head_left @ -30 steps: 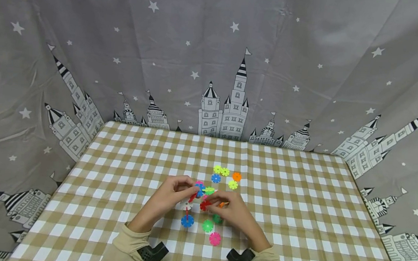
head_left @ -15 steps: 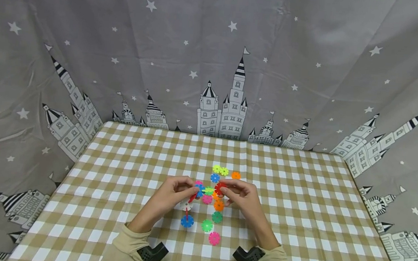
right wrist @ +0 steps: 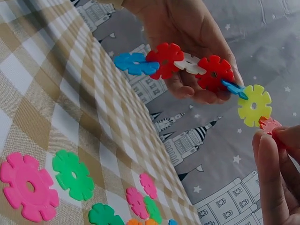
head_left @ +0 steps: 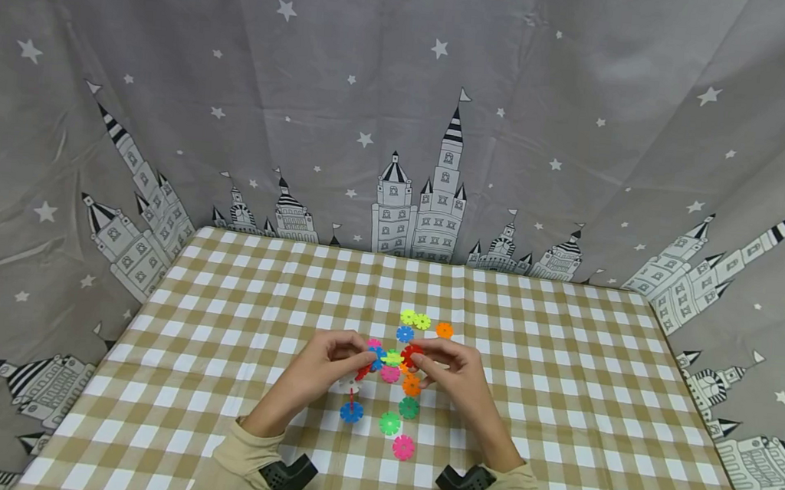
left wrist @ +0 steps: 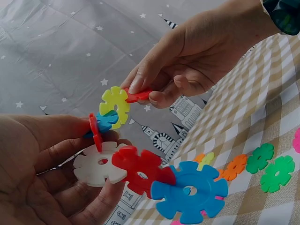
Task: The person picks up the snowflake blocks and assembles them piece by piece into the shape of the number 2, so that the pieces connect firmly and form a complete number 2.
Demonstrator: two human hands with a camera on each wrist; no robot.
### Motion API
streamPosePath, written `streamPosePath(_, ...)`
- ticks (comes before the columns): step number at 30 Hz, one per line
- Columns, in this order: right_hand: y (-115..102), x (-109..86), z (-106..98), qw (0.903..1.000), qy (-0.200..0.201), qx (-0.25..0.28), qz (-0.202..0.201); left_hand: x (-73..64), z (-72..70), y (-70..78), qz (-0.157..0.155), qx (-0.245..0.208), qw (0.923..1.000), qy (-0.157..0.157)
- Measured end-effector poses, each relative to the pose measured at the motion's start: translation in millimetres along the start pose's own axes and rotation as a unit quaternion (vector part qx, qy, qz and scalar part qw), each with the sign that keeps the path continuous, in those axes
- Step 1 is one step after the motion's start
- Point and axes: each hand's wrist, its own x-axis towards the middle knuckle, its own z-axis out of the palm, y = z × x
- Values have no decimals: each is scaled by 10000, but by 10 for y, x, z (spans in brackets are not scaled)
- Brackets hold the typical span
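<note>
A grey curtain [head_left: 551, 73] printed with stars and castles hangs behind a desk [head_left: 582, 383] covered in brown and white checks. Over the desk, the left hand [head_left: 314, 366] pinches the chain [left wrist: 130, 163] of flower-shaped discs where one of its red discs meets a blue one, and it has barely moved over the last second. The right hand [head_left: 457, 373] has changed more: a second ago it was lower and closer in, over the orange disc [head_left: 411, 386], and now it is up beside the chain's far end. Held clear of the cloth, the chain runs blue, red, white, red, blue, yellow. Between the right thumb and fingers is a single red disc [right wrist: 271, 125], carried up with that hand and slightly nearer the chain than half a second ago. It now touches the edge of the yellow disc [right wrist: 262, 101]; whether the two are locked is unclear. The loose pink disc [head_left: 403, 447], green disc [head_left: 389, 423] and dark green disc [head_left: 409, 408] lie on the desk where they were.
</note>
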Motion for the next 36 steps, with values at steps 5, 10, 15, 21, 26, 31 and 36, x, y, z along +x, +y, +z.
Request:
streamPosePath(5,0,-4,29,9999,38,-94,55,1,9,-5,-15,-5,10000,2)
streamPosePath(10,2,-9,55,9998,27,156,101,-2,20,-1,-59,-47,10000,39)
streamPosePath(15,9,-17,83,9990,145,401,125,3,31,5,-75,-212,9997,89)
streamPosePath(21,27,-17,111,9974,402,543,260,10,50,0,-47,-382,9990,234)
streamPosePath(26,13,-16,114,9973,417,557,223,15,62,-5,-50,-436,9987,260)
streamPosePath(31,-2,-15,114,9982,327,469,152,11,52,-1,-150,-465,9985,245)
streamPosePath(36,8,-14,153,9984,384,411,39,10,38,-1,-243,-605,9975,264)
